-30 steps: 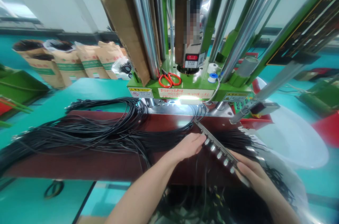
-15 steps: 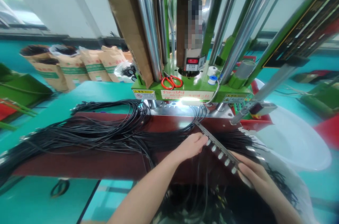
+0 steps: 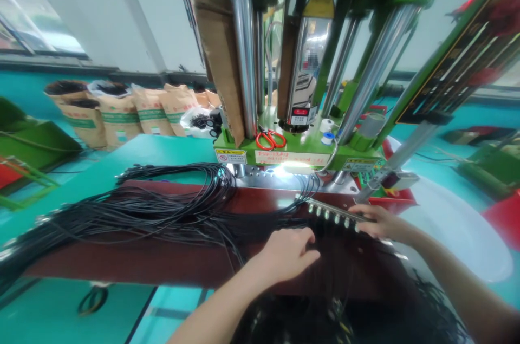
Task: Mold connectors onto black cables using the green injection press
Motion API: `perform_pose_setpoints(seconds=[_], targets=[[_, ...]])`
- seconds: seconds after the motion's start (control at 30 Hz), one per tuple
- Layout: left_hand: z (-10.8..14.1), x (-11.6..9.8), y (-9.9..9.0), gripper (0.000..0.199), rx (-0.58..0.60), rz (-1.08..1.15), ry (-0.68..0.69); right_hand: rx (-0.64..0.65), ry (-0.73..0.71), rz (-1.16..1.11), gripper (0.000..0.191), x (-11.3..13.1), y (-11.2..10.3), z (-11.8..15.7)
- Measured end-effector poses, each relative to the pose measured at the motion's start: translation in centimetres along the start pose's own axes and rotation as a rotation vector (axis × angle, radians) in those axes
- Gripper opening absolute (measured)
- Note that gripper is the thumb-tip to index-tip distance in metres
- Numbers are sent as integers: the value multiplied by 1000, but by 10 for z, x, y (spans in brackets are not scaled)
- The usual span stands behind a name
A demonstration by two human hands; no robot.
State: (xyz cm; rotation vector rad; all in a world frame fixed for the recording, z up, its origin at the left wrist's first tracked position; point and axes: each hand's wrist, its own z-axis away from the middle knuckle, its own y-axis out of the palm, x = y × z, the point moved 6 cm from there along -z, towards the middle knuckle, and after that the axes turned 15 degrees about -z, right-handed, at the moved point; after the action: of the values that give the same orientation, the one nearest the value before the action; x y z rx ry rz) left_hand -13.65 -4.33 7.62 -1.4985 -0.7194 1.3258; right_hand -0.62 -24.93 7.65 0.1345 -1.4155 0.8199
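My right hand (image 3: 376, 223) grips the right end of a narrow metal bar (image 3: 339, 211), which has a row of several pale connector ends along its near side. The bar lies slanted above the dark red board (image 3: 134, 268), close to the press's metal base (image 3: 264, 180). Apart from the bar, my left hand (image 3: 289, 254) hovers over the board, its thumb and forefinger spread with nothing visible between them. Its other fingers are partly hidden. Bundles of black cables (image 3: 162, 214) cover the board to the left, some looping toward the lit press opening.
A green press (image 3: 252, 155) with chrome columns stands ahead, carrying red-handled scissors (image 3: 271, 141) and a blue-white spool (image 3: 327, 138). To the right sits a large white basin (image 3: 467, 225). Paper sacks (image 3: 119, 116) stand at the back left.
My left hand has let go of the bar and drawn back toward me. My right hand has moved forward with the bar, swinging it closer to level with the press.
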Motion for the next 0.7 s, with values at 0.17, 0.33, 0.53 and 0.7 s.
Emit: perform_pose_setpoints(seconds=[0.17,0.33,0.53,0.7], targets=[[17,14,-11,19,-26,41,7,214,-176,223,23,29,25,-56],[25,27,-18,19,-41,102,-7,194,-276,257,26,25,44,-88],[10,46,-23,18,-82,269,1,88,-335,250,25,12,49,-88],[-34,81,-20,22,-124,864,-149,-223,-282,221,38,10,38,-90]])
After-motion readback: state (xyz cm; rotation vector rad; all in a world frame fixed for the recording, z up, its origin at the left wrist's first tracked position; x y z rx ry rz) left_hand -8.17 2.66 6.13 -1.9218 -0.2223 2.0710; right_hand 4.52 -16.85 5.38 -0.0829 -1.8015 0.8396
